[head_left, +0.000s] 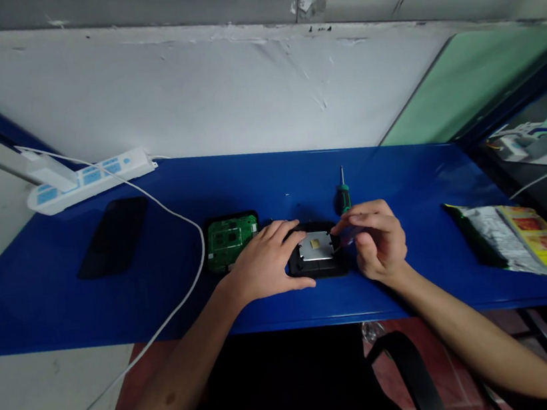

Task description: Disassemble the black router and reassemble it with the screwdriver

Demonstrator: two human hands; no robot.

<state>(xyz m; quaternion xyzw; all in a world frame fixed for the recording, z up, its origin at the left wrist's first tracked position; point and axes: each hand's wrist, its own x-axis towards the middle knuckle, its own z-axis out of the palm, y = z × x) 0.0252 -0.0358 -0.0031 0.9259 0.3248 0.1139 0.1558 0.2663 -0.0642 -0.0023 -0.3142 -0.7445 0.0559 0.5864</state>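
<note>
A black plastic housing (318,271) lies on the blue table, with a silver metal plate (316,253) inside it and a small gold-coloured square on the plate. My left hand (268,259) rests over the housing's left edge, fingers spread and thumb stretched along the near side. At the right edge is my right hand (381,238), its fingers curled and the index fingertip by the plate's corner. Something small and purplish shows between its fingers and thumb, too blurred to name. Left of the housing, partly behind my left hand, a green circuit board (227,238) sits in a black shell.
A green-handled screwdriver (344,197) lies behind my right hand. A white cable (185,297) crosses the left side from a power strip (98,177). A dark flat phone-like slab (114,238) lies at left, a shiny packet (519,236) at right. A wall stands behind.
</note>
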